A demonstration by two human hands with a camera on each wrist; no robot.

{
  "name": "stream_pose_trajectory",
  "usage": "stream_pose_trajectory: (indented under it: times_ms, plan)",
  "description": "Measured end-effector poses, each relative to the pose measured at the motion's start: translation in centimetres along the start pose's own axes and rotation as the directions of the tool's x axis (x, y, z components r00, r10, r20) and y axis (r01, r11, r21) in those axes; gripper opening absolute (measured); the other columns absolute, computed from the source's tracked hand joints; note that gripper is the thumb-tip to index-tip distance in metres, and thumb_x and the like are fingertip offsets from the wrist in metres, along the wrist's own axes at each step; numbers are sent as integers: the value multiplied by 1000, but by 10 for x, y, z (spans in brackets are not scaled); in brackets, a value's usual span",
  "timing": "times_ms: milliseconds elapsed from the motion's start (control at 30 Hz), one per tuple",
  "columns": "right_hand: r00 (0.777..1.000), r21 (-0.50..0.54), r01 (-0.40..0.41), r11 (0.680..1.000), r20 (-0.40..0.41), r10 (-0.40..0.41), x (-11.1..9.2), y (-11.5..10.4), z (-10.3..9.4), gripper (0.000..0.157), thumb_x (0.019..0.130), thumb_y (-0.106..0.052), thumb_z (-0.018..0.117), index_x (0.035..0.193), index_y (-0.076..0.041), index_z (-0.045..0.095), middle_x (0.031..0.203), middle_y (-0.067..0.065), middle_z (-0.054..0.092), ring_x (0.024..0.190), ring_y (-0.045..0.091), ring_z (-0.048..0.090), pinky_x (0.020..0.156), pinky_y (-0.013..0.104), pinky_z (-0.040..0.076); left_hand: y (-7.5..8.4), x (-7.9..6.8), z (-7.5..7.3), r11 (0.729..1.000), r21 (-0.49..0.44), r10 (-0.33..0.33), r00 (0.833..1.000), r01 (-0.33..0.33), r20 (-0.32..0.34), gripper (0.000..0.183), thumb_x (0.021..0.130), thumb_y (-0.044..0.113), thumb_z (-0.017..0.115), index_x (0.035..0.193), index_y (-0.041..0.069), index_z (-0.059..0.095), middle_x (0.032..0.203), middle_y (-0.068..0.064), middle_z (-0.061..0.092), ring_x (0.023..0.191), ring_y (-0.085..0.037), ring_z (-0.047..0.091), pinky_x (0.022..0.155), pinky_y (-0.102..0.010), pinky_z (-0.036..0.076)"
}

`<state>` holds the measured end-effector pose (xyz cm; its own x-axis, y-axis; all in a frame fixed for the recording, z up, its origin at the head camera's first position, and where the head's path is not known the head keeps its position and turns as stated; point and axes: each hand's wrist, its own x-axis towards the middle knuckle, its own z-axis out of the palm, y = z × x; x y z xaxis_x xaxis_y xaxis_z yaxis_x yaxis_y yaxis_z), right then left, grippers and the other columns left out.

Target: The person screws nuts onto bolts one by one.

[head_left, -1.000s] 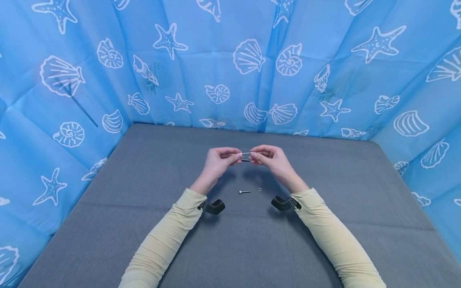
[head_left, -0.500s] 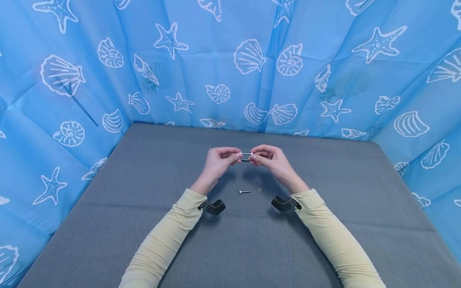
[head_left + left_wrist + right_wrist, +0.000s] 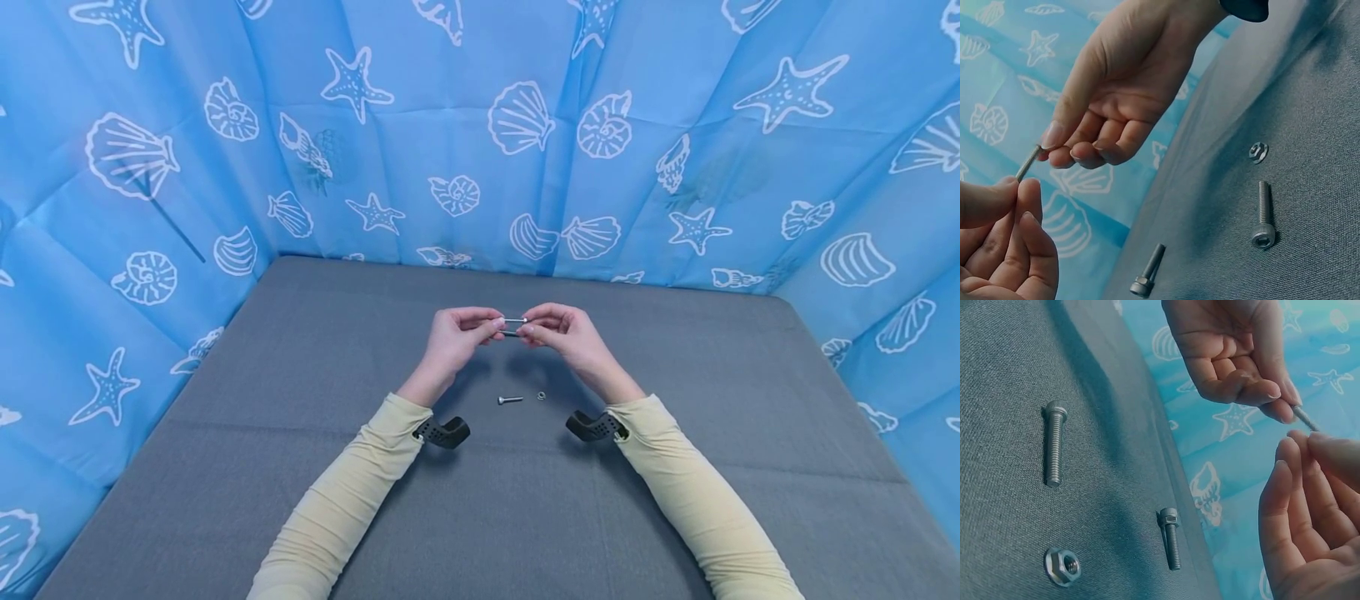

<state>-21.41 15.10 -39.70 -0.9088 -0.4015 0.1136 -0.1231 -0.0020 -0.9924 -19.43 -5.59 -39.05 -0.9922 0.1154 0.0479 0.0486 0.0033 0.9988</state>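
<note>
A slim metal bolt (image 3: pixel 514 320) spans the gap between the two hands, above the table. My left hand (image 3: pixel 455 337) pinches one end between thumb and forefinger. My right hand (image 3: pixel 566 332) has thumb and fingertips at the other end, where a small flared tip shows in the left wrist view. Its ends are partly hidden by fingertips. Below the hands, on the cloth, lies a socket-head bolt with a nut against its head (image 3: pixel 1170 534). Closer to me are a plain socket-head bolt (image 3: pixel 1054 447) and a loose flanged nut (image 3: pixel 1063 567).
Grey cloth covers the table (image 3: pixel 480 517). A blue curtain with white shells and starfish (image 3: pixel 450 150) hangs round its back and sides. Dark straps (image 3: pixel 442 431) sit at both wrists, over pale yellow sleeves (image 3: pixel 345 500).
The right thumb and fingertips have shifted slightly at the bolt's end, and a little more of that end shows. The left hand and the pieces on the table stay put.
</note>
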Motion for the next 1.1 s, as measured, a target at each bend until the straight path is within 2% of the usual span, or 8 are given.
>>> stream_pose_trajectory:
  times_ms: [133,233,367,467,567,800,900,1100]
  plan:
    - [1000,0,26,1000,10,-26,0,0,1,26,93,-3,61,111,15,56,94,10,70,85,19,68,79,35,55,18,-11,2,1000,23,-1,1000,0,15,26,91,9,67,110,-8,67,98,-20,70,92,-36,67,71,-27,54]
    - [999,-4,44,999,16,-44,0,0,1,25,92,-4,64,113,9,58,97,12,70,87,25,68,79,36,55,15,-10,3,999,-4,31,999,-31,-9,24,91,11,67,108,-6,68,95,-16,71,87,-31,69,76,-37,55]
    - [998,0,56,998,5,-56,0,-2,2,30,91,-5,65,115,11,57,98,14,70,87,24,68,79,37,55,-3,0,1,998,-33,54,997,-56,-48,22,89,16,70,103,-1,71,90,-9,72,79,-19,70,85,-56,49]
    - [998,-5,55,998,-12,-55,1,-4,2,34,91,-6,65,115,17,54,97,13,70,84,19,68,79,36,55,-2,0,1,998,-39,52,998,-53,-48,23,89,15,70,104,-2,71,90,-10,72,79,-19,70,85,-56,49]
    - [998,-14,54,998,-23,-54,1,-6,2,33,92,-7,65,114,16,56,95,12,70,83,18,68,79,35,55,-2,0,1,997,-38,58,997,-60,-43,21,89,15,70,103,-1,71,91,-10,72,79,-19,70,84,-54,50]
    - [998,-70,16,997,-56,-20,2,-5,3,26,93,-19,65,105,4,65,89,11,70,82,20,67,75,32,56,-2,0,2,997,-39,69,997,-70,-33,17,88,12,71,101,1,72,90,-10,72,79,-20,71,82,-54,51]
    - [998,-84,-8,996,-63,3,3,-4,4,29,94,-23,63,105,4,64,87,11,69,82,25,67,74,33,56,-2,0,2,997,-36,68,997,-70,-35,17,88,12,71,101,1,72,89,-10,72,79,-20,71,81,-53,52]
    - [999,-1,20,1000,-41,-20,1,-2,4,30,94,-12,62,116,9,57,94,14,69,83,23,68,77,37,56,-1,-1,3,997,-38,63,997,-65,-47,18,88,13,71,101,0,72,89,-10,72,78,-19,70,81,-53,52]
